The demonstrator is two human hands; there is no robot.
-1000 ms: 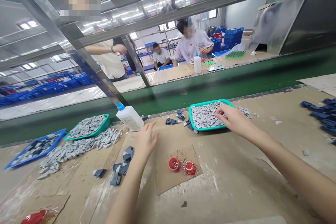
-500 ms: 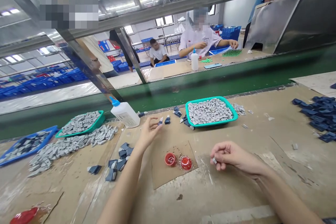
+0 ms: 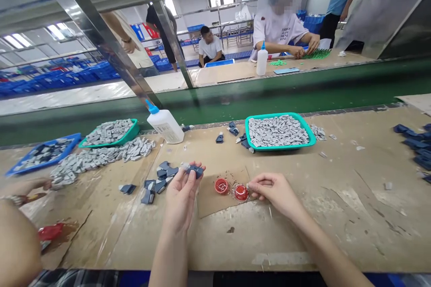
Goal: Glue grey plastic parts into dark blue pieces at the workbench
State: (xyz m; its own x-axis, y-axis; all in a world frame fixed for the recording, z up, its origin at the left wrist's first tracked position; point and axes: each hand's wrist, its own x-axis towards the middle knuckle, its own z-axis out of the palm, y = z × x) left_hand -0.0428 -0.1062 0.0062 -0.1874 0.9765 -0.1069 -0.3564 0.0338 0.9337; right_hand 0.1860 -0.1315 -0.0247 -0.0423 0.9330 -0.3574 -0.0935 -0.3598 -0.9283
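My left hand is closed around a dark blue plastic part with a light grey end, held above the cardboard. Between the thumb and fingers of my right hand is a small light grey piece, mostly hidden by the fingertips. That hand is at the right side of a red cap with glossy clear liquid in it. A second red cap stands to its left. Both caps rest on a small cardboard square strewn with bits. Left of my left hand lies a pile of dark blue parts.
A green tray of grey pieces stands at the back, a white glue bottle left of it. Grey parts and a blue tray lie left. A co-worker's arm reaches in at left. Dark blue parts lie right.
My left hand has drawn back towards me, now holding a dark blue part from the back of the table. My right hand has moved left to the red cap. The view has shifted.
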